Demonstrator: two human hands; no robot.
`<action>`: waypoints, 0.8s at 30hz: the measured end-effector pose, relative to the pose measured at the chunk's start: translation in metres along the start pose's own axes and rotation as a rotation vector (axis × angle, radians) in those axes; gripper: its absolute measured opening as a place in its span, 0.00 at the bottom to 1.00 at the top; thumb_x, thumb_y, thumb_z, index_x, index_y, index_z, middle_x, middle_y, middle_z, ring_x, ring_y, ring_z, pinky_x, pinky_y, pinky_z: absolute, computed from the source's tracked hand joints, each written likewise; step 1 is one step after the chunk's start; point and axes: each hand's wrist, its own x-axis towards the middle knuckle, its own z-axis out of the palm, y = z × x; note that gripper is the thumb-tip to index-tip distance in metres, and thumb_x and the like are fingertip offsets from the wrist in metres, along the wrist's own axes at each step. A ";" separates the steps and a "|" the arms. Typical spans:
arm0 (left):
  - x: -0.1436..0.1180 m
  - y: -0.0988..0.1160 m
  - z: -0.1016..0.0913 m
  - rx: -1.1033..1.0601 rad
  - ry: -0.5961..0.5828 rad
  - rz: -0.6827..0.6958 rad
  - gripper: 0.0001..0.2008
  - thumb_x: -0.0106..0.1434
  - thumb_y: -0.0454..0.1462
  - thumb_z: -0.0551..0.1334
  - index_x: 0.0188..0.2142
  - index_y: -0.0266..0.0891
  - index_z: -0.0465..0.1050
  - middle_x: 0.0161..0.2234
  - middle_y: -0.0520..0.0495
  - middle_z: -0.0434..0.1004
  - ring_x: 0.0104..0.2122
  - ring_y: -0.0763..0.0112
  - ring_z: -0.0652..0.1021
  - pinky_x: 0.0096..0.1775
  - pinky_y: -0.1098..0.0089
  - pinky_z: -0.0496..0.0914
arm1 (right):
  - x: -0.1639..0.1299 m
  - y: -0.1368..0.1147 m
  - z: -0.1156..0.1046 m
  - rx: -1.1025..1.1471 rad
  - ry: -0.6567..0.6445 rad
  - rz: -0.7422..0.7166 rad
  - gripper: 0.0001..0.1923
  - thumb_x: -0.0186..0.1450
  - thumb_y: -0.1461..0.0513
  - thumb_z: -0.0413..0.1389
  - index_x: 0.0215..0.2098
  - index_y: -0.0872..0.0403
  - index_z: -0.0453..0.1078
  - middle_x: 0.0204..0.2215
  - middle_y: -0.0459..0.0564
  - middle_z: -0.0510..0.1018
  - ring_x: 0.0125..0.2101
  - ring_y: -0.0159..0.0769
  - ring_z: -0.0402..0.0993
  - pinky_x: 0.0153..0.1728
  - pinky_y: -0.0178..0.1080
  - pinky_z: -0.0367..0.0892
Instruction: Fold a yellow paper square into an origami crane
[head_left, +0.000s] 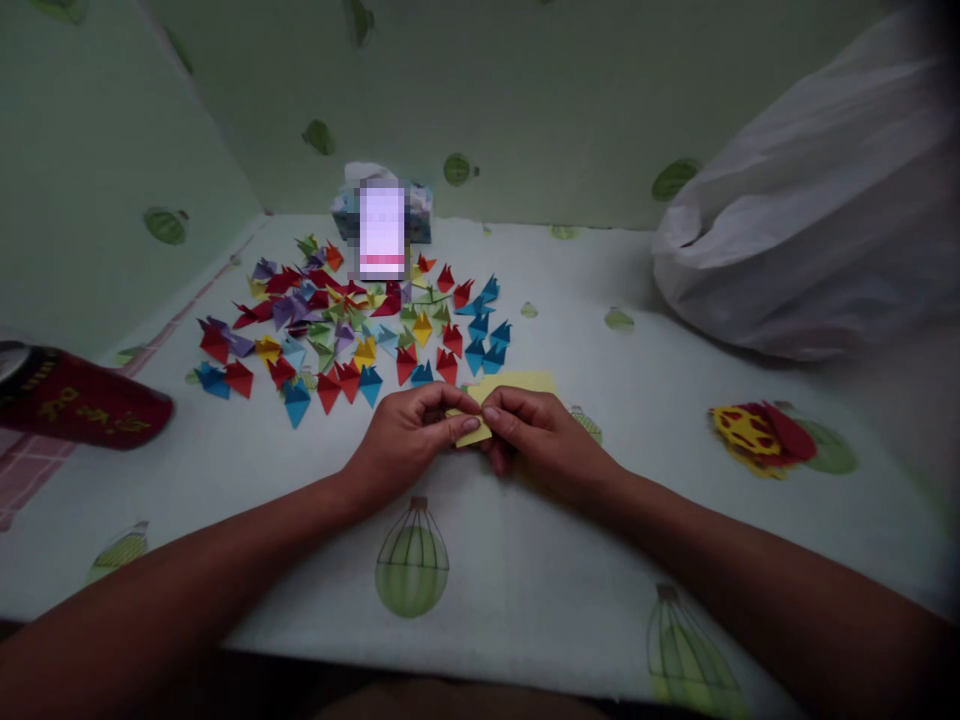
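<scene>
At centre frame, head view: two hands fold a yellow paper sheet [510, 392] on the balloon-print tablecloth [525, 560].

The left hand [409, 430] and right hand [536, 432] meet thumb to thumb, fingertips of both pinching the sheet's near corner; both forearms rest low, wrists angled inward. The paper looks light, thin and easily creased, best held at edges and corners. Folded coloured paper pieces [352, 325] spread just above; a red can [82, 405] lies at left.
</scene>
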 end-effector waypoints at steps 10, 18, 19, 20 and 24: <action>0.002 -0.001 -0.001 -0.010 0.042 -0.005 0.07 0.57 0.39 0.68 0.32 0.36 0.77 0.25 0.52 0.77 0.25 0.76 0.75 0.30 0.75 0.70 | 0.001 0.000 0.000 0.130 -0.024 0.015 0.14 0.61 0.54 0.61 0.29 0.53 0.64 0.20 0.41 0.69 0.19 0.27 0.66 0.23 0.33 0.60; 0.002 0.003 -0.003 0.013 -0.003 -0.051 0.08 0.56 0.38 0.68 0.36 0.36 0.77 0.26 0.53 0.77 0.26 0.76 0.76 0.32 0.75 0.71 | 0.000 -0.003 0.000 0.090 0.009 0.020 0.13 0.64 0.56 0.57 0.27 0.54 0.64 0.18 0.41 0.71 0.19 0.27 0.66 0.24 0.33 0.60; 0.002 0.003 -0.002 0.009 0.004 -0.053 0.08 0.56 0.38 0.68 0.36 0.36 0.77 0.26 0.53 0.77 0.26 0.76 0.76 0.32 0.75 0.71 | 0.000 -0.003 0.000 0.082 0.007 0.019 0.13 0.65 0.56 0.57 0.27 0.54 0.64 0.18 0.41 0.71 0.19 0.27 0.66 0.24 0.33 0.60; 0.002 0.002 -0.001 -0.003 0.009 -0.054 0.08 0.56 0.38 0.68 0.35 0.36 0.77 0.26 0.53 0.77 0.26 0.76 0.76 0.32 0.75 0.72 | 0.000 -0.002 0.000 0.077 0.005 0.017 0.13 0.65 0.56 0.57 0.27 0.54 0.64 0.18 0.41 0.71 0.19 0.27 0.66 0.24 0.33 0.60; 0.002 0.002 0.000 -0.065 0.011 -0.071 0.09 0.56 0.39 0.68 0.35 0.36 0.76 0.26 0.53 0.77 0.26 0.76 0.76 0.32 0.75 0.72 | 0.000 -0.001 0.000 0.060 0.015 0.009 0.12 0.65 0.56 0.56 0.27 0.54 0.65 0.18 0.42 0.72 0.19 0.27 0.66 0.24 0.33 0.60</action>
